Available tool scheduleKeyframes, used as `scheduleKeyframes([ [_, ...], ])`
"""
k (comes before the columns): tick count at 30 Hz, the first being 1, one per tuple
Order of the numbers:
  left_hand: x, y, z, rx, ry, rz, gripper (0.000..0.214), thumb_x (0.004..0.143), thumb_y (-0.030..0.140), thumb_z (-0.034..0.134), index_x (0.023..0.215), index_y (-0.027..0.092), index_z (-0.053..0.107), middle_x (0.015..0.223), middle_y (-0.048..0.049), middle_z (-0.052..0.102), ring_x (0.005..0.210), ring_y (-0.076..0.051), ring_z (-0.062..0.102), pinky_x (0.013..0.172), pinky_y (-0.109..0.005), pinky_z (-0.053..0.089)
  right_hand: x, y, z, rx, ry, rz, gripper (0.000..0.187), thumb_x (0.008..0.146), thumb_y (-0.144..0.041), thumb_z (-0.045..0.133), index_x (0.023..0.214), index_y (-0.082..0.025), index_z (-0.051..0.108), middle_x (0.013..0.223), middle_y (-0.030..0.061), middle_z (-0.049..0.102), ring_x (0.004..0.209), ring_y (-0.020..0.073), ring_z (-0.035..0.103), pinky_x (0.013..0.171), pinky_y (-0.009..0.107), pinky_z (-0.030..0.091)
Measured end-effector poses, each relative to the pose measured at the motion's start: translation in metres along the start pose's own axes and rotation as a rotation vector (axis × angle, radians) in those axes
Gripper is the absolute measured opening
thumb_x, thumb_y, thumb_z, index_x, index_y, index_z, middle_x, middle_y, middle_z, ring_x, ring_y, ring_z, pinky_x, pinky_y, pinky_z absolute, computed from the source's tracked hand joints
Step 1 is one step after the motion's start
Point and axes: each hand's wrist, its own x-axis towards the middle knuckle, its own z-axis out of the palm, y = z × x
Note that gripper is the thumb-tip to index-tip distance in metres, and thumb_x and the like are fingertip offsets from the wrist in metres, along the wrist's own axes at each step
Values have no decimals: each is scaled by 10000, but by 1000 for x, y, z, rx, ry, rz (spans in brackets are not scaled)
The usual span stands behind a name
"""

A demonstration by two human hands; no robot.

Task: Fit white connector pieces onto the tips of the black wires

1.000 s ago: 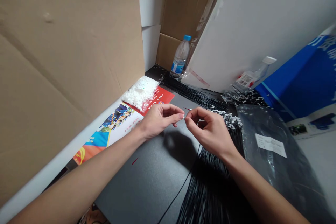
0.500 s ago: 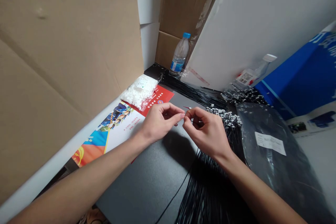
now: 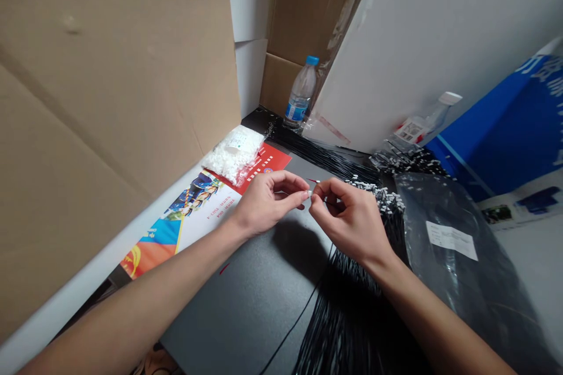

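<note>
Over the grey tabletop (image 3: 246, 293) my two hands meet fingertip to fingertip. My left hand (image 3: 270, 202) pinches a tiny white connector (image 3: 309, 193) between thumb and forefinger. Close against it, my right hand (image 3: 345, 211) is closed in a pinch on a thin black wire (image 3: 295, 323), which trails down from under that hand toward the front edge. Whether the wire's tip sits inside the connector is hidden by the fingers. Beneath and beside my right hand lies a thick bundle of black wires (image 3: 338, 316) with white connectors (image 3: 389, 202) at the far ends.
A bag of white connectors (image 3: 235, 152) lies on a printed sheet (image 3: 211, 217) at left. Behind stand a water bottle (image 3: 301, 94) and more black wires (image 3: 325, 152). On the right are a dark plastic bag (image 3: 440, 281) and a tilted bottle (image 3: 433, 117). Cardboard (image 3: 114, 70) walls the left.
The fingertips of my hands have drawn slightly apart, my right hand shifting a little to the right. The white connector now shows between them.
</note>
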Motion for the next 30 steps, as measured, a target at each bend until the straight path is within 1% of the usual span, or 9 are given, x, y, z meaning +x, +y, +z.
scheduleKeyframes([
  [4,-1,-1,2,31,24,16,147,744,190,711,826,104,624,789,-37,658,705,-101,618,729,-258,539,0,1,1,8,-19,3,158,796,-250,543,679,-151,580,537,-21,490,471,69,381,483,203,311],
  [7,0,-1,3,8,32,10,156,732,175,716,829,101,619,795,-32,652,714,-96,614,729,-247,535,0,2,1,33,-21,-7,159,793,-254,538,674,-153,570,537,-24,491,471,68,390,480,199,312],
  [10,1,-1,2,-64,17,-14,166,722,158,716,842,95,620,789,-27,649,694,-92,613,695,-239,533,1,2,-1,66,-42,-15,154,776,-252,535,661,-154,557,553,-20,505,472,65,389,477,200,308],
  [15,3,-2,-2,-250,-57,-89,194,696,172,740,841,80,650,796,-27,649,673,-100,624,684,-263,547,3,1,-6,215,-128,72,134,747,-259,525,666,-154,544,561,-12,495,479,71,371,452,201,293],
  [18,3,-3,-3,-300,-73,-108,211,685,186,761,844,83,668,810,-36,657,695,-107,622,693,-274,549,4,-1,-8,275,-154,92,139,741,-272,527,669,-153,538,562,-10,492,483,72,371,442,198,289],
  [24,1,-1,-1,-285,-114,-85,159,698,185,752,807,92,683,798,-43,666,714,-114,608,696,-276,542,3,-2,-8,226,-145,70,147,740,-264,524,656,-149,558,537,-17,468,470,64,340,453,201,275],
  [30,1,-3,-1,-287,-131,-65,148,719,189,745,816,94,684,783,-36,667,702,-105,611,688,-255,538,4,-1,-8,159,-130,21,169,774,-262,528,663,-146,580,520,-23,468,463,63,341,460,205,272],
])
